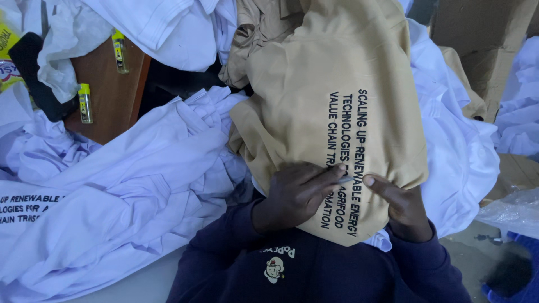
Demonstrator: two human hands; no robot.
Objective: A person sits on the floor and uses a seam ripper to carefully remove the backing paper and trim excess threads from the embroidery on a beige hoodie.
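A tan shirt [337, 73] with black printed lettering lies over my lap, on top of white shirts. My left hand [295, 195] rests on its lower part, fingers pinched on a small thin metal tool [345, 179] whose tip touches the lettering. My right hand [400, 203] grips the tan shirt just right of the tool, thumb pressed on top of the cloth and fingers hidden under its edge. A dark blue sweater [292, 269] with a small chest patch covers my arms and body.
A heap of white shirts [123, 185] fills the left, and more white cloth [460, 146] lies on the right. A brown wooden board [109, 95] carries two small yellow-capped items [85, 102]. At top right is a cardboard box [483, 33], at lower right a clear plastic bag [514, 210].
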